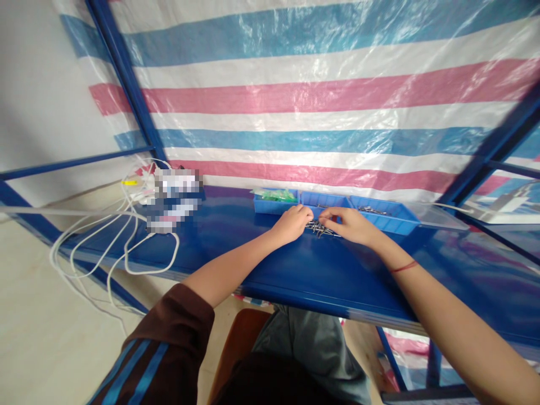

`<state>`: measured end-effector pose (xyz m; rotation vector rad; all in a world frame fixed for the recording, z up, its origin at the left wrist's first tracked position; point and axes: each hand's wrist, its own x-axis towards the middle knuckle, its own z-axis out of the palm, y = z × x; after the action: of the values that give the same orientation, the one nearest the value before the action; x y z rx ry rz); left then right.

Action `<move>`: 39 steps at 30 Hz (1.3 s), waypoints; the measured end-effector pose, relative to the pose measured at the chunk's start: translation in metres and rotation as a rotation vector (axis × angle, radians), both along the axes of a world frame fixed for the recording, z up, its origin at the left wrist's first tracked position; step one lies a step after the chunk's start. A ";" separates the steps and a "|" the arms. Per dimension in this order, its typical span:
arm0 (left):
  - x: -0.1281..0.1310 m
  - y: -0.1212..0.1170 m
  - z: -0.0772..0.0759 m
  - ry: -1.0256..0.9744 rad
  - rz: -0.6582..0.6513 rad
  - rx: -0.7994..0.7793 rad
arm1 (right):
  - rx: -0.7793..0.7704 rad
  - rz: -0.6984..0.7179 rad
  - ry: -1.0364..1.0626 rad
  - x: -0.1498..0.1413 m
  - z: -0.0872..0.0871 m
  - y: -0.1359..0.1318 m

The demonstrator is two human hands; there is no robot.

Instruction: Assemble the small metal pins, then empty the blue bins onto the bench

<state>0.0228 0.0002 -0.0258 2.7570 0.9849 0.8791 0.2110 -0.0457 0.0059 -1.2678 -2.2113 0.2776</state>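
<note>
My left hand [291, 223] rests on the blue table [295, 270] with its fingers curled, at the left edge of a small pile of metal parts [321, 228]. My right hand [351, 224] is at the right side of the same pile, its fingers pinched together over the parts. What either hand holds is too small to make out. Just behind the hands stand three blue trays: one with green pieces [276, 201], a middle one [324, 199], and one with metal parts [382, 216].
White cables [122, 236] loop over the table's left end beside a blurred box [175, 201]. A clear plastic lid [439, 216] lies right of the trays. A striped tarp [320, 95] hangs behind the blue frame. My knees and a brown seat [240, 343] are under the table.
</note>
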 end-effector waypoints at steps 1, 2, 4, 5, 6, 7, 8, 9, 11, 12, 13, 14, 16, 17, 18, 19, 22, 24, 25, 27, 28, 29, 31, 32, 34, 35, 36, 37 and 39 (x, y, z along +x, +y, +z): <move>0.001 0.001 0.001 -0.110 -0.030 0.008 | -0.037 0.019 0.047 -0.003 0.000 -0.001; 0.002 0.001 0.001 -0.219 -0.055 0.017 | -0.071 0.038 0.098 -0.006 -0.001 -0.002; 0.004 0.000 0.003 -0.388 -0.089 0.034 | -0.119 0.075 0.192 -0.013 -0.002 -0.004; 0.004 -0.001 0.004 -0.439 -0.098 0.033 | -0.133 0.093 0.232 -0.017 -0.002 -0.004; 0.005 -0.002 0.005 -0.470 -0.105 0.023 | -0.144 0.111 0.266 -0.020 -0.003 -0.004; 0.006 -0.003 0.005 -0.490 -0.106 0.006 | -0.157 0.128 0.298 -0.023 -0.003 -0.004; 0.006 -0.004 0.005 -0.504 -0.102 -0.016 | -0.173 0.143 0.332 -0.025 -0.004 -0.004; 0.007 -0.005 0.005 -0.518 -0.092 -0.039 | -0.190 0.154 0.367 -0.026 -0.004 -0.004; 0.007 -0.007 0.005 -0.550 -0.060 -0.086 | -0.219 0.154 0.439 -0.027 -0.005 -0.003; 0.007 -0.008 0.005 -0.566 -0.044 -0.109 | -0.225 0.142 0.469 -0.028 -0.006 -0.002; 0.008 -0.009 0.005 -0.581 -0.031 -0.132 | -0.227 0.126 0.492 -0.028 -0.006 -0.002; 0.007 -0.010 0.006 -0.595 -0.021 -0.155 | -0.228 0.110 0.508 -0.028 -0.006 -0.002; 0.007 -0.011 0.007 -0.619 -0.009 -0.191 | -0.240 0.096 0.519 -0.028 -0.005 -0.003; 0.007 -0.012 0.007 -0.627 -0.010 -0.203 | -0.254 0.098 0.515 -0.028 -0.004 -0.004; 0.007 -0.012 0.008 -0.632 -0.013 -0.212 | -0.268 0.103 0.507 -0.027 -0.003 -0.004; 0.007 -0.012 0.008 -0.633 -0.020 -0.219 | -0.276 0.107 0.496 -0.026 -0.002 -0.005; 0.007 -0.009 0.008 -0.633 -0.044 -0.242 | -0.220 0.078 0.484 -0.022 0.004 -0.006; 0.007 -0.007 0.007 -0.640 -0.048 -0.262 | -0.125 0.026 0.490 -0.018 0.008 -0.007; 0.008 -0.006 0.006 -0.644 -0.048 -0.276 | -0.074 -0.002 0.489 -0.016 0.010 -0.007; 0.008 -0.005 0.004 -0.654 -0.057 -0.312 | 0.008 -0.042 0.468 -0.014 0.013 -0.008; 0.009 -0.005 0.003 -0.656 -0.066 -0.334 | 0.038 -0.055 0.455 -0.014 0.013 -0.008; 0.010 -0.005 0.002 -0.657 -0.078 -0.360 | 0.060 -0.067 0.443 -0.013 0.014 -0.009; 0.012 -0.005 0.000 -0.653 -0.107 -0.424 | 0.097 -0.094 0.433 -0.013 0.014 -0.009; 0.013 -0.005 -0.001 -0.651 -0.123 -0.463 | 0.112 -0.109 0.432 -0.013 0.013 -0.009; 0.016 -0.006 -0.002 -0.651 -0.163 -0.554 | 0.129 -0.125 0.425 -0.013 0.013 -0.009; 0.017 -0.007 -0.002 -0.651 -0.185 -0.595 | 0.128 -0.122 0.412 -0.013 0.013 -0.009; 0.018 -0.007 -0.002 -0.648 -0.206 -0.627 | 0.122 -0.113 0.392 -0.012 0.013 -0.009; 0.018 -0.008 -0.002 -0.642 -0.224 -0.646 | 0.114 -0.099 0.367 -0.012 0.013 -0.009; 0.018 -0.008 -0.002 -0.629 -0.249 -0.649 | 0.102 -0.069 0.313 -0.011 0.013 -0.010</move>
<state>0.0409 -0.0073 -0.0283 1.8335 0.6328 1.0471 0.2001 -0.0552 0.0185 -1.1571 -1.8890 0.3095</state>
